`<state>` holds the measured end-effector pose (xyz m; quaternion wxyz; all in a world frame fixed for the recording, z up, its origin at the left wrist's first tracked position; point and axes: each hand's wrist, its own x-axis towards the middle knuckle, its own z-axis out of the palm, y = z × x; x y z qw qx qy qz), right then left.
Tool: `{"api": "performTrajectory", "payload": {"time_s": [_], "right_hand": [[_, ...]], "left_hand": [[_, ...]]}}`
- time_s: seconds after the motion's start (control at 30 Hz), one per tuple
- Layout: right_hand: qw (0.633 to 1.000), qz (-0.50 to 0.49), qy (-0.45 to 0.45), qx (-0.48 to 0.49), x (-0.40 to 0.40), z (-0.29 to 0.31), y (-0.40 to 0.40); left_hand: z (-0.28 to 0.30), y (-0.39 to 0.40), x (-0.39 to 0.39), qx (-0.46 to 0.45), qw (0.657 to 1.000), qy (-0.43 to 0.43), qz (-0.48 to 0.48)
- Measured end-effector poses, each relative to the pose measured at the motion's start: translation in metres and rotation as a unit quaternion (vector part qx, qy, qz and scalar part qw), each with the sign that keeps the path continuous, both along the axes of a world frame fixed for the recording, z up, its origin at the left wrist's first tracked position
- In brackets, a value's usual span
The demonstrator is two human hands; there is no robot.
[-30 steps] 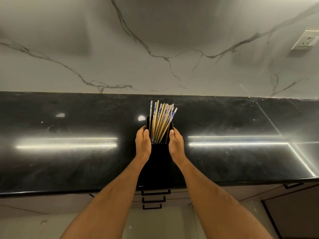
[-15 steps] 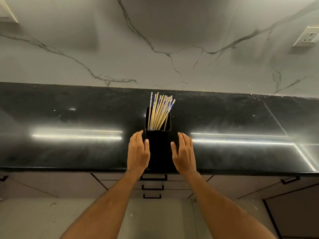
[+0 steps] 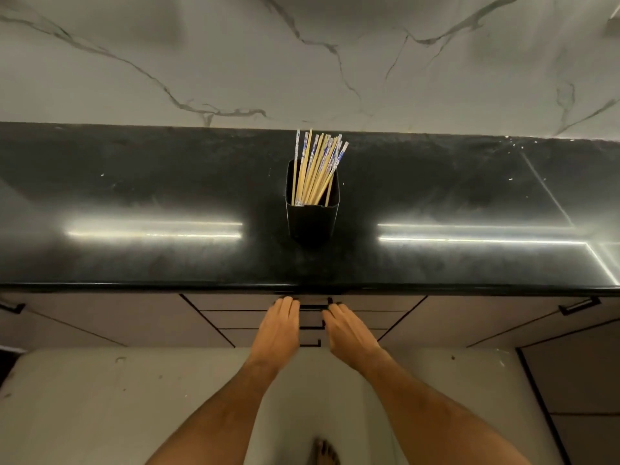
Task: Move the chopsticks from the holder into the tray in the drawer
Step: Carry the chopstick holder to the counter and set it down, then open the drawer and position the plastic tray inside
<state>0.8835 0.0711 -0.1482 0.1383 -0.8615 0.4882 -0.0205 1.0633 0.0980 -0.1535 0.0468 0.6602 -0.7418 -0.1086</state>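
Observation:
A black square holder (image 3: 312, 216) stands on the black countertop (image 3: 134, 256), with several wooden and blue-patterned chopsticks (image 3: 317, 166) fanned out of its top. Below the counter's front edge, my left hand (image 3: 278, 325) and my right hand (image 3: 347, 330) reach side by side to the black handle (image 3: 312, 307) of the top drawer (image 3: 235, 303). Their fingers stretch forward, with the tips at the two ends of the handle. The drawer is closed, so the tray is hidden.
Two more drawers with black handles (image 3: 310, 344) sit under the top one. Cabinet doors with handles (image 3: 578, 305) flank the drawer stack. A marble wall (image 3: 302, 62) rises behind the counter. My bare foot (image 3: 325, 453) shows on the pale floor.
Both hands let go of the holder, which now stands on the counter, and dropped past the counter edge to the top drawer handle. The camera tilted down.

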Motion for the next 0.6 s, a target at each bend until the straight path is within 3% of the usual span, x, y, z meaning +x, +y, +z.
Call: {"api": "performTrajectory", "payload": {"time_s": [0.2, 0.3, 0.37, 0.5, 0.6], "right_hand": [[0.992, -0.051, 0.058, 0.102, 0.029, -0.038, -0.031], [0.983, -0.102, 0.069, 0.14, 0.044, -0.051, -0.047], [0.98, -0.119, 0.088, 0.132, 0.049, -0.059, -0.053], [0.988, -0.031, 0.143, 0.055, 0.05, -0.064, -0.055], [0.988, -0.052, 0.126, 0.078, 0.051, -0.057, -0.049]], "left_hand": [[-0.042, -0.034, 0.003, 0.115, 0.993, -0.007, -0.021], [-0.062, -0.048, -0.004, 0.087, 0.996, 0.002, -0.004], [-0.073, -0.054, -0.008, 0.074, 0.997, 0.013, -0.019], [-0.078, -0.055, -0.009, 0.084, 0.996, 0.009, -0.017], [-0.072, -0.045, -0.008, 0.086, 0.994, 0.063, -0.025]]}}
